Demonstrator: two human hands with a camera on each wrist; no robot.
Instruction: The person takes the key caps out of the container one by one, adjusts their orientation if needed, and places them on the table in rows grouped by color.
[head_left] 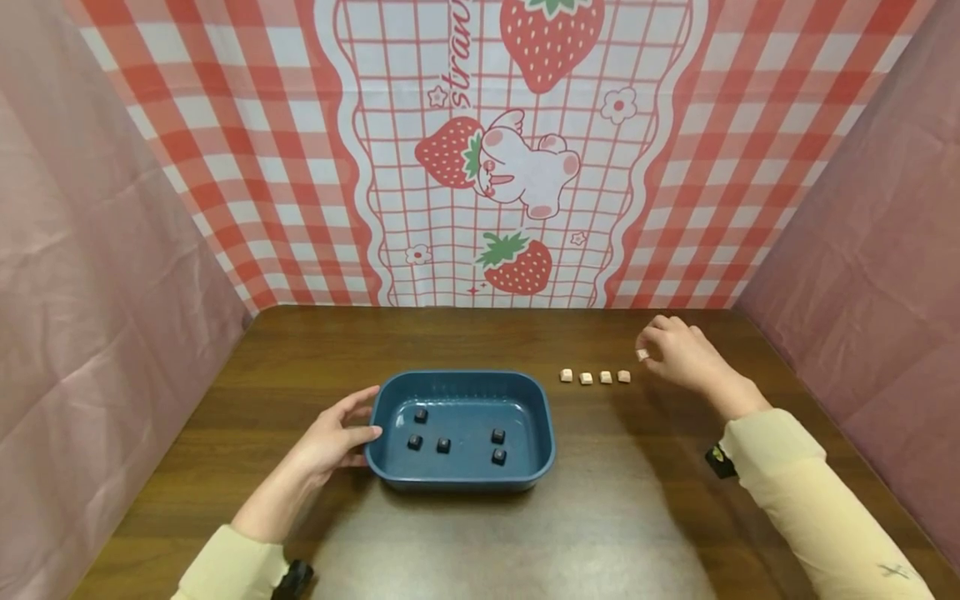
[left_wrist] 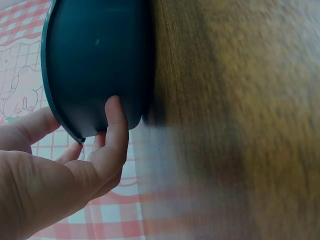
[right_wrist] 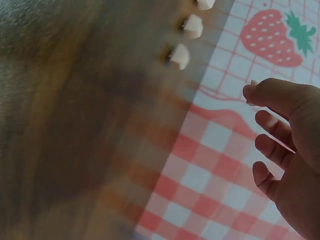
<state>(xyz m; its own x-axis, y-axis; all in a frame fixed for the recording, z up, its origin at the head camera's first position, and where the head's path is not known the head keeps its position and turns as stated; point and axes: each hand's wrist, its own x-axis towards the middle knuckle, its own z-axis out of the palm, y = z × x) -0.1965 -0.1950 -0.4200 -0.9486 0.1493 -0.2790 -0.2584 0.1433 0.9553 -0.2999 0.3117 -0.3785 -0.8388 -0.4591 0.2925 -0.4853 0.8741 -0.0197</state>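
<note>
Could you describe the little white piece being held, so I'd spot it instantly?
On the wooden table, right of the blue tray, lie four pale keycaps in a row. Past the row's right end, the right hand pinches a fifth keycap: the only one held.

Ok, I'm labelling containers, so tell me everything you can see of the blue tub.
The blue tub is a shallow rectangle with rounded corners, a lipped rim and slightly glossy surfaces; it looks like plastic. It sits upright and uncovered on the wood-grain table, its long sides running left to right in the head view. Five black keycaps rest on its floor. The left hand holds its left end, touching the rim and outer wall.
</note>
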